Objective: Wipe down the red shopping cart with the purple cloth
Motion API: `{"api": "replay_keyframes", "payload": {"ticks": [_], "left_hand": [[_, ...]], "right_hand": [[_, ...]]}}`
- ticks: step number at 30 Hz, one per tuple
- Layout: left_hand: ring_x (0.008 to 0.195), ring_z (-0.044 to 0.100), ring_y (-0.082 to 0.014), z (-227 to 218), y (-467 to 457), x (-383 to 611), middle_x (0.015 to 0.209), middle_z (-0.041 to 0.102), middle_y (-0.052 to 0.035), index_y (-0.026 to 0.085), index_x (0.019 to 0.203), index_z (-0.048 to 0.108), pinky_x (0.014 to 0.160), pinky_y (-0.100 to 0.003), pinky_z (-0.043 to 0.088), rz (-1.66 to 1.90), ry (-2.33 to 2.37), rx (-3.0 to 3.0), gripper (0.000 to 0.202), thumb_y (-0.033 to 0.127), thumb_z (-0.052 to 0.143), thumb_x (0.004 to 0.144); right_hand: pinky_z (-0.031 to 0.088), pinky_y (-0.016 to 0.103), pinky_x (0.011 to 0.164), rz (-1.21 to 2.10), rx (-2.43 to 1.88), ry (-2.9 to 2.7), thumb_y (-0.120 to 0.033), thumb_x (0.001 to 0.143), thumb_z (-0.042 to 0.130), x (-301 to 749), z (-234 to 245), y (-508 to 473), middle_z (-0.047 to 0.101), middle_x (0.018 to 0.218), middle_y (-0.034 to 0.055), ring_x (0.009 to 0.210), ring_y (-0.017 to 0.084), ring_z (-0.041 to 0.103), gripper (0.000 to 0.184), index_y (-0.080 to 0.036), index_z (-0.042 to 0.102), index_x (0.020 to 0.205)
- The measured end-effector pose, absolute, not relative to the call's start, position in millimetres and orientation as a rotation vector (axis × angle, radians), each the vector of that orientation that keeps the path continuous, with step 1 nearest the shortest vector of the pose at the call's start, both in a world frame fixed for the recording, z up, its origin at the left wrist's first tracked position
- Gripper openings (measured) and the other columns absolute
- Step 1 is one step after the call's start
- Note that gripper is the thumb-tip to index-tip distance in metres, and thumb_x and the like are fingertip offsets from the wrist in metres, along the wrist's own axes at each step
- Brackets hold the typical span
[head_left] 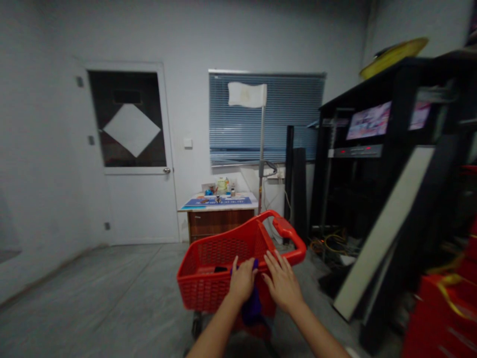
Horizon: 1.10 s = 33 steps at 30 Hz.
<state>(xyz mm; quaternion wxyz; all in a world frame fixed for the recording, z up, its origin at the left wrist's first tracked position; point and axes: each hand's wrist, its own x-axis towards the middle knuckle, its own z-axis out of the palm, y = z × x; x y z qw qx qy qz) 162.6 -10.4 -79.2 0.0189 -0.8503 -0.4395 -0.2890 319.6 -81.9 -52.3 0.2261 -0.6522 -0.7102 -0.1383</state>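
Observation:
My left hand [242, 281] is closed on the upper part of a dark purple cloth [252, 307], which hangs down over the near side of a red plastic mesh shopping cart [201, 291]. My right hand [283, 282] is just to the right of the cloth, with its fingers spread and nothing visible in them. It lies over the cart's near rim. The cart's red handle [286, 229] points away from me, beyond both hands. A small dark object [220, 269] lies inside the cart, and the hands and cloth hide part of the cart's near side.
Ahead stands a wooden desk [219, 221] with a blue mat and small items, beside a white door [137, 199] and a window blind [266, 117]. A black shelf unit [387, 149], cables on the grey floor and red crates stand to the right.

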Motion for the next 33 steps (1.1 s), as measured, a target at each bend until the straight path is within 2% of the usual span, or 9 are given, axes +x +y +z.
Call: {"api": "replay_keyframes", "payload": {"ticks": [4,7,12,23,28,33], "left_hand": [[0.117,0.059,-0.0198,-82,-10,153,0.128,0.063,-0.0081,0.021,0.129,0.053,0.117,-0.052,0.02,-0.88,-1.402,-2.621,0.036,0.023,0.037,0.097],[0.114,0.06,-0.0207,-76,-12,158,0.125,0.065,-0.0089,0.02,0.127,0.055,0.116,-0.053,0.021,-0.847,-1.441,-2.617,0.035,0.023,0.035,0.097],[0.12,0.057,-0.0201,-66,-16,179,0.129,0.062,-0.0095,0.02,0.131,0.051,0.115,-0.052,0.021,-0.869,-1.35,-2.678,0.039,0.023,0.032,0.097],[0.118,0.058,-0.019,-75,-12,165,0.127,0.064,-0.0092,0.02,0.126,0.055,0.115,-0.052,0.022,-0.923,-1.448,-2.619,0.035,0.02,0.035,0.097],[0.122,0.055,-0.019,-69,-10,175,0.129,0.062,-0.0109,0.018,0.129,0.052,0.114,-0.051,0.025,-0.878,-1.423,-2.683,0.037,0.021,0.032,0.098],[0.122,0.054,-0.0175,-74,-9,178,0.131,0.061,-0.0095,0.02,0.132,0.049,0.115,-0.05,0.025,-0.972,-1.355,-2.701,0.038,0.022,0.03,0.099]], "right_hand": [[0.012,0.047,0.117,-0.4,-1.836,-1.933,-0.046,0.094,0.039,326,-45,-80,0.035,0.151,0.0002,0.143,0.025,0.018,0.049,-0.026,0.049,0.138],[0.011,0.048,0.117,-0.377,-1.825,-1.95,-0.048,0.093,0.041,325,-44,-79,0.042,0.148,0.0014,0.142,0.026,0.022,0.051,-0.025,0.049,0.137],[0.01,0.047,0.117,-0.358,-1.81,-1.958,-0.052,0.094,0.037,323,-39,-84,0.042,0.148,0.0029,0.142,0.026,0.022,0.055,-0.024,0.047,0.139],[0.01,0.047,0.117,-0.313,-1.789,-2.002,-0.056,0.092,0.036,324,-43,-82,0.034,0.152,0.0025,0.143,0.027,0.017,0.061,-0.023,0.04,0.144],[0.008,0.046,0.118,-0.298,-1.777,-2.029,-0.059,0.092,0.035,324,-46,-77,0.031,0.153,0.0037,0.144,0.027,0.015,0.069,-0.017,0.034,0.147],[0.013,0.043,0.117,-0.383,-1.744,-2.009,-0.06,0.093,0.031,333,-52,-73,0.029,0.154,0.0074,0.143,0.026,0.019,0.071,-0.013,0.033,0.147]]}}
